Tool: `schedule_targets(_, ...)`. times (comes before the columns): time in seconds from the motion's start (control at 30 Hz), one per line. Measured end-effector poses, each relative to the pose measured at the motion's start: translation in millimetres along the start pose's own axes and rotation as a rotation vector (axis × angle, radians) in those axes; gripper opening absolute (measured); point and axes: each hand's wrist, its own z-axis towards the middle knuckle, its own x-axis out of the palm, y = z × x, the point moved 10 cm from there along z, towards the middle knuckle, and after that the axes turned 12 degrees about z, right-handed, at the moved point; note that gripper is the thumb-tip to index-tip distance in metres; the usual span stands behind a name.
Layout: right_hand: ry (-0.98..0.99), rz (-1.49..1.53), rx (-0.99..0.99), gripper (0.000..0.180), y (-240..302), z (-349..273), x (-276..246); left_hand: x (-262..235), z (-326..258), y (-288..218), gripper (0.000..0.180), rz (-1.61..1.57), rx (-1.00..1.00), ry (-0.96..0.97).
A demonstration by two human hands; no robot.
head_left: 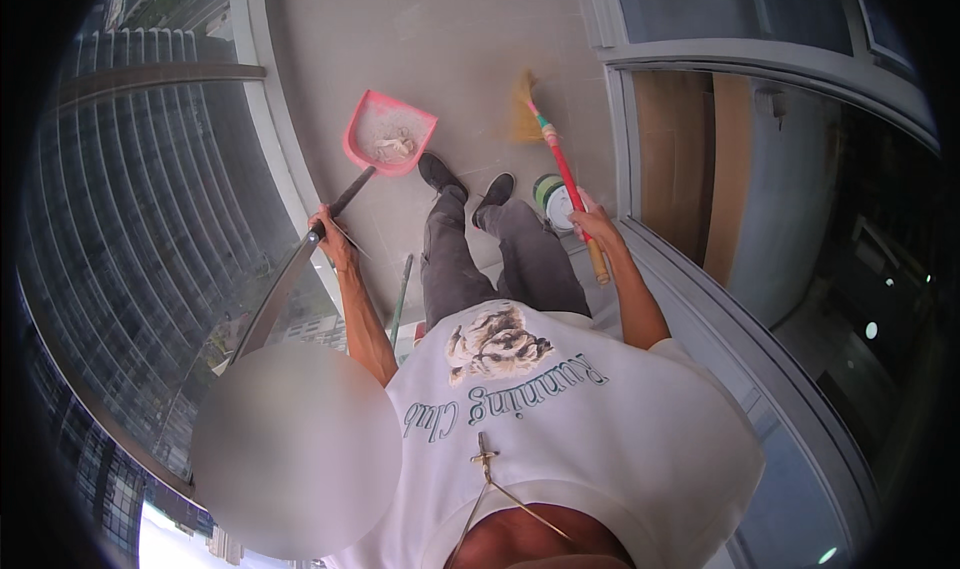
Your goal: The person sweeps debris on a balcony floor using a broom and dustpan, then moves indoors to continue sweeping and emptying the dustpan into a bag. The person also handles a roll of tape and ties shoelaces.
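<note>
My left hand [331,235] grips the dark long handle of a pink dustpan [390,132], which rests on the grey tiled floor ahead of my black shoes [440,174] and holds pale dust and crumpled debris. My right hand [592,225] is closed around the red and green handle of a broom [556,159]. The broom's straw-coloured bristles [523,109] touch the floor to the right of the dustpan. I stand in grey trousers and a white printed shirt.
A glass balcony railing [150,219] with a metal top rail runs along my left, with high-rise buildings beyond. A sliding glass door frame [640,169] lines the right. A small white and green bucket [552,197] sits by my right foot. A green pole [402,294] leans near my left leg.
</note>
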Motion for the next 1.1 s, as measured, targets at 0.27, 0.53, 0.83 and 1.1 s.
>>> schedule_targets(0.27,0.198,0.315,-0.045,0.080,-67.9,-52.4,-26.9,49.0,-55.7,-73.6,0.031,0.191,0.110,0.288)
schedule_targets(0.53,0.041,0.320,-0.305,0.075,-127.8,-69.9,-48.9,108.8,-121.6,-158.2,0.036,0.314,0.209,0.483)
schedule_targets(0.83,0.071,0.929,-0.326,0.026,-137.9,7.8,-92.2,146.0,-211.6,-217.9,0.034,0.221,0.209,0.567)
schedule_targets(1.1,0.112,0.442,-0.468,0.043,-113.7,-16.9,-82.6,116.7,-249.2,-251.9,0.042,-0.052,0.207,0.534)
